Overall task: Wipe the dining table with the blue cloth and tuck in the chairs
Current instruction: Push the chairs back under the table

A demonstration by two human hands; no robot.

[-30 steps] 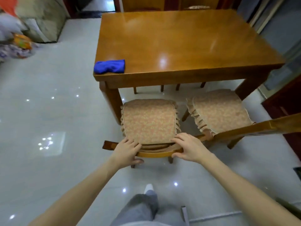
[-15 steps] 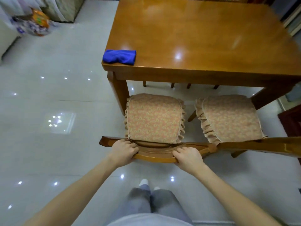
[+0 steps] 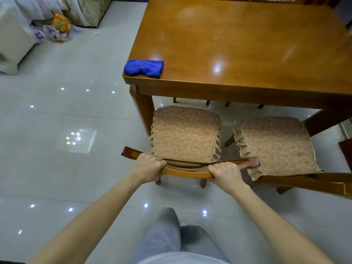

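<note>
A glossy pale tiled floor (image 3: 62, 168) fills most of the view, speckled with ceiling-light reflections. On it stands the wooden dining table (image 3: 238, 54), its polished top bare apart from the blue cloth (image 3: 144, 67), which lies bunched at the near left corner, just beside the edge.

At the table's near side are two wooden chairs with ruffled, leaf-patterned seat cushions. The left chair (image 3: 185, 136) stands close beside the table's near left leg; the front of its cushion sits right at the table's edge, and most of the seat lies outside it. The right chair (image 3: 276, 145) sits just beside it, angled slightly, also mostly outside the table, its top rail running off toward the lower right. Legs of other chairs show under the table's far side.

The left hand (image 3: 149, 165) is wrapped over the left part of the left chair's curved top rail, fingers curled closed around the wood. The right hand (image 3: 225, 173) clasps the right part of the same rail in the same closed hold. Both bare forearms reach forward above grey trousers (image 3: 171, 237).

At far left are a pale sofa (image 3: 13, 39) and a crumpled orange packet (image 3: 60, 23).
</note>
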